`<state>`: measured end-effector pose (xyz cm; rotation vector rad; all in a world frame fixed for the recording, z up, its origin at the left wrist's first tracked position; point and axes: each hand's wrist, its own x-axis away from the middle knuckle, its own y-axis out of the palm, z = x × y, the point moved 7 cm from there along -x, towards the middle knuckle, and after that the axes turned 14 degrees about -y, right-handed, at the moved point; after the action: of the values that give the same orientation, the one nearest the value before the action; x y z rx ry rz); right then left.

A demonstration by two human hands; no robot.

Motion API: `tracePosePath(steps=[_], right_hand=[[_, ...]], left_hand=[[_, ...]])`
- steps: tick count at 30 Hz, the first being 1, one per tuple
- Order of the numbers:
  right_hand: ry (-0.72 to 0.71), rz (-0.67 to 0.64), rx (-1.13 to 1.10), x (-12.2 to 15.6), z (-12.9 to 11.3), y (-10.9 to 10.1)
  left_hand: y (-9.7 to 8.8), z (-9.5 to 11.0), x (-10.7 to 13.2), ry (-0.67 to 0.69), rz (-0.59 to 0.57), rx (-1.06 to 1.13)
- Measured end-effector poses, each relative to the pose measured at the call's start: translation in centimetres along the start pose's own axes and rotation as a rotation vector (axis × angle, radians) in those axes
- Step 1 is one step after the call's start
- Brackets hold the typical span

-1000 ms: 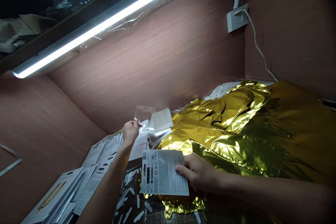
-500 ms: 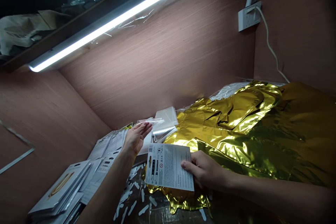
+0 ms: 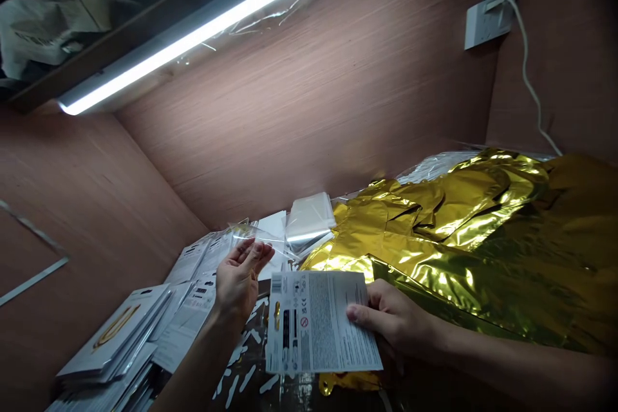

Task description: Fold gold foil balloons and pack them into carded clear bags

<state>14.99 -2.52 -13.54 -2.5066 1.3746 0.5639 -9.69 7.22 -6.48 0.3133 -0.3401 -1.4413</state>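
Note:
My right hand (image 3: 393, 318) grips a printed white card (image 3: 326, 325) by its right edge, thumb on top. The card has small text, symbols and a hang slot at its left. Gold foil (image 3: 350, 382) shows beneath the card's lower edge; whether it is held with the card I cannot tell. My left hand (image 3: 241, 273) is raised left of the card, thumb and fingers pinched on a thin clear plastic bag (image 3: 258, 239). Behind it lies a stack of clear bags (image 3: 309, 215).
Packed cards in sleeves (image 3: 116, 328) are stacked at the left. Gold foil sheets (image 3: 434, 232) heap over the right side. White paper strips (image 3: 241, 360) lie scattered on the dark tabletop. A lit tube lamp (image 3: 207, 29) hangs under the shelf; a socket (image 3: 490, 19) with cable is on the wall.
My left hand has drawn back toward me and left, with the clear bag now pinched in its fingers. The card has come slightly nearer, and less foil shows below it. The view has shifted.

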Motion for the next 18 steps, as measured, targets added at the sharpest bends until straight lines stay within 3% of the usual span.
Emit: tracePosePath(steps=[3, 8, 14, 18], right_hand=[[-0.048, -0.028, 0.013, 0.0, 0.0, 0.0], [0.108, 0.113, 0.008, 0.2, 1.6, -0.9], [0.094, 0.078, -0.086, 0.1, 1.0, -0.4], [0.145, 0.117, -0.018, 0.2, 1.5, -0.7]], left_hand=[[-0.1, 0.3, 0.2, 0.025, -0.021, -0.007], [0.3, -0.6, 0.8, -0.049, -0.09, -0.075], [0.3, -0.8, 1.1, -0.045, -0.099, -0.124], [0.8, -0.7, 1.3, -0.06, -0.133, -0.147]])
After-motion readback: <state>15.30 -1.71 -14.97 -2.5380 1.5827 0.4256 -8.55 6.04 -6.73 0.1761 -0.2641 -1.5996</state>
